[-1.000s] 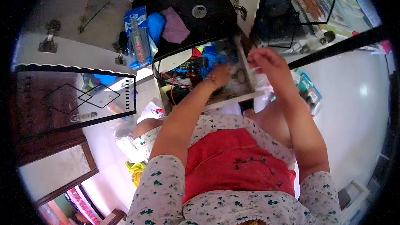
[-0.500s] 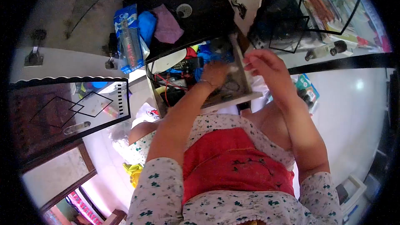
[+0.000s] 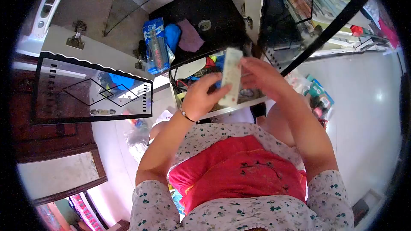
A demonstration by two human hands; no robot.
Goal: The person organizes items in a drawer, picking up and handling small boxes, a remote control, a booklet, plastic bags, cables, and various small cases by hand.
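A long pale box-like object with small marks is held upright over the open drawer. My left hand grips its lower left side between thumb and fingers. On its right side, my right hand has its fingers closed against the upper part. Behind the object, the drawer holds red and black cables, blue items and other small things, partly hidden by my hands.
On the black shelf above the drawer lie a blue package, a blue item and a purple cloth. Open glass doors flank it. A green package lies on the floor at right.
My left hand has come up out of the drawer, and the pale object now shows between both hands. My right hand has moved in to touch it. The camera view has shifted.
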